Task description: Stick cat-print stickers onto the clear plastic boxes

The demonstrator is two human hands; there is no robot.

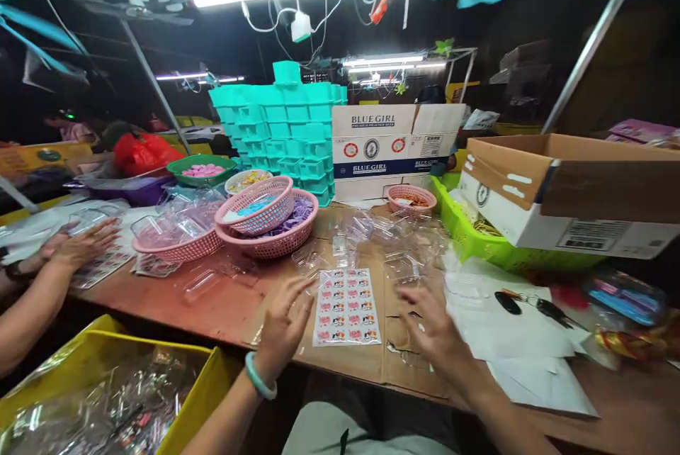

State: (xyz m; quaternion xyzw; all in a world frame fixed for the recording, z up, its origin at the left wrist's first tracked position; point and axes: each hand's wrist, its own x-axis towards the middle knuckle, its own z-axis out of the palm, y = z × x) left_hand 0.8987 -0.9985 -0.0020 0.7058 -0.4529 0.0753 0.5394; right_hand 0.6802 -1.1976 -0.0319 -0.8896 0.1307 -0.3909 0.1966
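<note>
A sheet of stickers (346,307) with rows of pink and calico-cat pictures lies flat on brown cardboard in front of me. My left hand (287,320), with a pale green bangle (260,377) on its wrist, is at the sheet's left edge. Its thumb and fingers are apart, and nothing shows in them. To the right of the sheet, my right hand (433,327) hovers over the cardboard, slightly blurred, fingers stretched out and holding nothing I can see. Beyond the sheet lies a loose heap of clear plastic cases (366,232).
Pink baskets (265,239) of small coloured pieces stand left of centre, before stacked teal boxes (287,122). A yellow bin (212,377) of clear packages is lower left. A green crate (478,249), a carton (574,193) and keys (552,310) are right. A co-worker's hands (79,242) work at left.
</note>
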